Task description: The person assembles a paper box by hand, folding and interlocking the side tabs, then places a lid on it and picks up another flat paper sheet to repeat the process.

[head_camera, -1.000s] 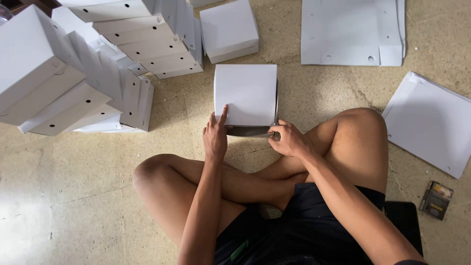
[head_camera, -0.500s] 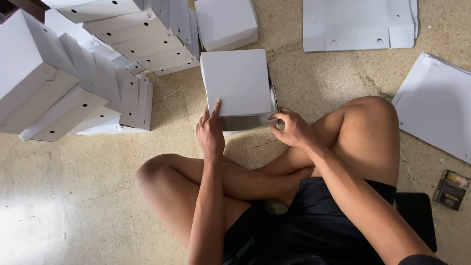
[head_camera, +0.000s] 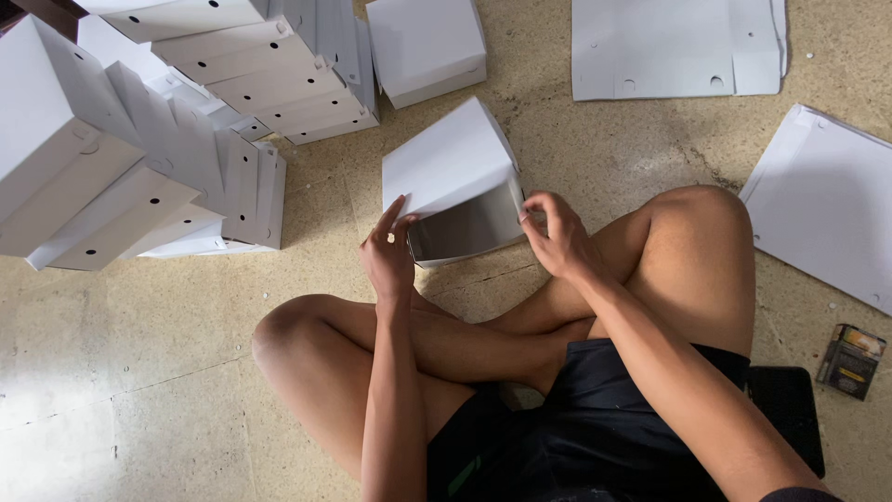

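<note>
The stacked white boxes (head_camera: 139, 139) run off the left edge.

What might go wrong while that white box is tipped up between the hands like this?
The white box is held only at its near edge by the left hand and right hand, so it might slip or crease. Tipping further, it may bump the finished box behind it.
</note>
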